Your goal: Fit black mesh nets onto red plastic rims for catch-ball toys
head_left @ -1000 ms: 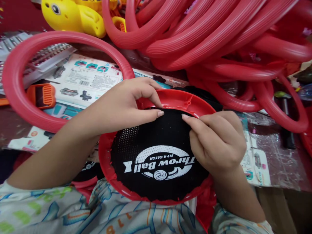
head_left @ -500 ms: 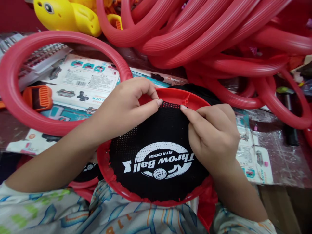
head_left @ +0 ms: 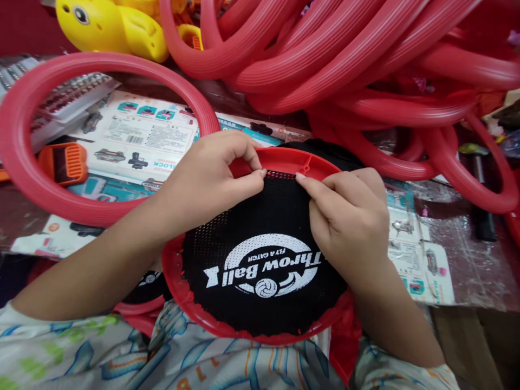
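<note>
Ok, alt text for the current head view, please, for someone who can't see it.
A person's left hand and right hand touch the far edge of black mesh printed "Throw Ball", inside a round red frame. A separate red ring is at left, heaped red rings at upper right, a yellow toy at upper left.

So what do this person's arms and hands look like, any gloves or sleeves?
The left hand and right hand are bare, with no gloves, rings or watch visible. The forearms are uncovered too. The left sleeve is pale with blue and green patterning; the right sleeve shows blue and orange.
</note>
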Demonstrator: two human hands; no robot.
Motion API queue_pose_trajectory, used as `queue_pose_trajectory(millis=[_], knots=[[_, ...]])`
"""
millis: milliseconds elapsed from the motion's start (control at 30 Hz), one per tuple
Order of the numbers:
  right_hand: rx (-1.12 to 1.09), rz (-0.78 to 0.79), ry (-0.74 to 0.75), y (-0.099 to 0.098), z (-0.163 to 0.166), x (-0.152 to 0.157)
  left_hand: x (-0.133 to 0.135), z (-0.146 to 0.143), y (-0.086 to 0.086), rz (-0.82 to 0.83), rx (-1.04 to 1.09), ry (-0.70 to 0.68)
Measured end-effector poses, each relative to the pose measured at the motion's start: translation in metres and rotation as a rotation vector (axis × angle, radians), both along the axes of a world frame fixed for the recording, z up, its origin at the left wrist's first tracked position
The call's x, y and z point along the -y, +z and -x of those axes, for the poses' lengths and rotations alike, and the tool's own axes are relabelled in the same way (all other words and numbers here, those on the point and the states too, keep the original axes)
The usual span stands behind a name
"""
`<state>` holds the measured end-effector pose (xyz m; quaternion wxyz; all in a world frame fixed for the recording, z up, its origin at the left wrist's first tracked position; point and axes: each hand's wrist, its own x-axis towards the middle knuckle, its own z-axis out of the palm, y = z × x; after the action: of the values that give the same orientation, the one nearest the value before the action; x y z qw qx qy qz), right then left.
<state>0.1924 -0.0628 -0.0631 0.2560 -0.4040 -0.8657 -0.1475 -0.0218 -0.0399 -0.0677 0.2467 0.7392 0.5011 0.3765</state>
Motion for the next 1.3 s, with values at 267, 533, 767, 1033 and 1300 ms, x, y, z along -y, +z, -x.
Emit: queue_pose_trajectory(millis=[267, 533, 767, 1033, 1300], knots=[[-0.041, -0.068, 0.039, 0.005, 0.002, 0.003, 0.003, 0.001, 0.001, -0.065, -0.039, -0.023], [-0.022, -0.077, -0.019, 0.003, 0.003, 0.000, 0.006, 0.001, 0.001, -0.087, -0.048, -0.011], [-0.032, -0.052, -0.026, 0.000, 0.004, -0.004, 0.006, 0.001, 0.001, -0.064, -0.062, -0.020], [-0.041, -0.011, -0.043, -0.001, 0.005, -0.005, 0.012, -0.001, 0.006, -0.050, -0.151, -0.078], [-0.010, 0.001, -0.028, -0.005, 0.004, -0.010, 0.011, 0.003, 0.000, -0.106, -0.340, -0.158]])
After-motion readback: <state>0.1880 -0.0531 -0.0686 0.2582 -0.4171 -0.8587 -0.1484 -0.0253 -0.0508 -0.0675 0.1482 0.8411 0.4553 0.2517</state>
